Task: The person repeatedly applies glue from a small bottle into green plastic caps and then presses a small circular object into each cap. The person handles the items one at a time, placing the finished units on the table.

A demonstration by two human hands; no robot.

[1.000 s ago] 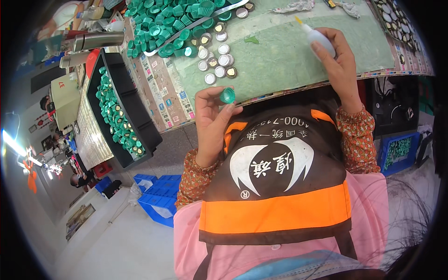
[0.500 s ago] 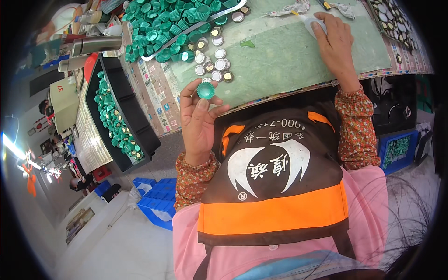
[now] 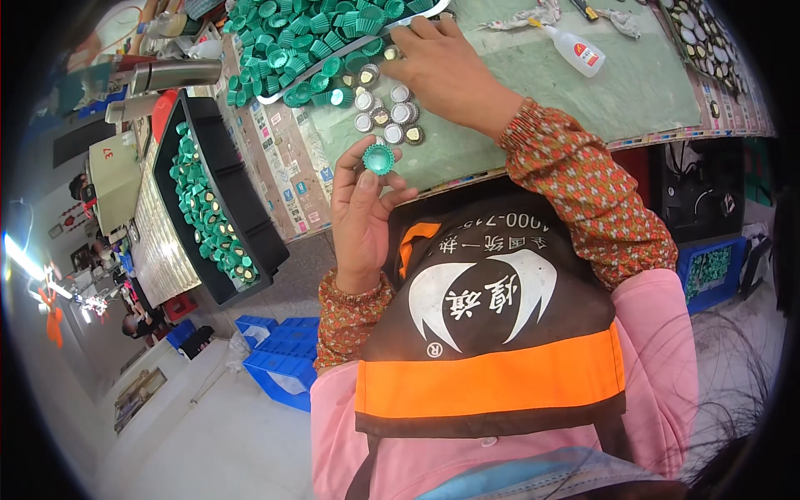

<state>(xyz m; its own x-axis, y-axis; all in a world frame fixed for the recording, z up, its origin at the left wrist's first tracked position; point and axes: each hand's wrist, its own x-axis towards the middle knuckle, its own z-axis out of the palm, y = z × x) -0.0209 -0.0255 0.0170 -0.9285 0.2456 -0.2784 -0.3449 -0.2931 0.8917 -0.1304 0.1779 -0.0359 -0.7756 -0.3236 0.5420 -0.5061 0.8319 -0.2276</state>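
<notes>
My left hand (image 3: 360,208) pinches a small green fluted cup (image 3: 378,159) between thumb and fingers, its hollow side facing up toward me. My right hand (image 3: 450,79) reaches across the table, fingers bent down beside the loose metal bottle caps (image 3: 394,133). What its fingertips hold, if anything, is hidden. Some caps show white faces, others a pale yellowish piece. A white squeeze bottle (image 3: 578,53) with a pointed yellow-tipped nozzle lies on its side to the right, apart from both hands. Behind the caps, a heap of similar green cups (image 3: 300,37) fills a tray with a pale rim.
A black bin (image 3: 242,200) at the left holds green cups with pale pieces. More caps fill a tray (image 3: 704,42) at the far right. Crumpled wrapping (image 3: 533,15) lies at the table's back. Blue crates (image 3: 283,362) stand on the floor.
My right hand has let go of the squeeze bottle and moved left to the bottle caps. The bottle now lies on its side. My left hand still holds the green cup.
</notes>
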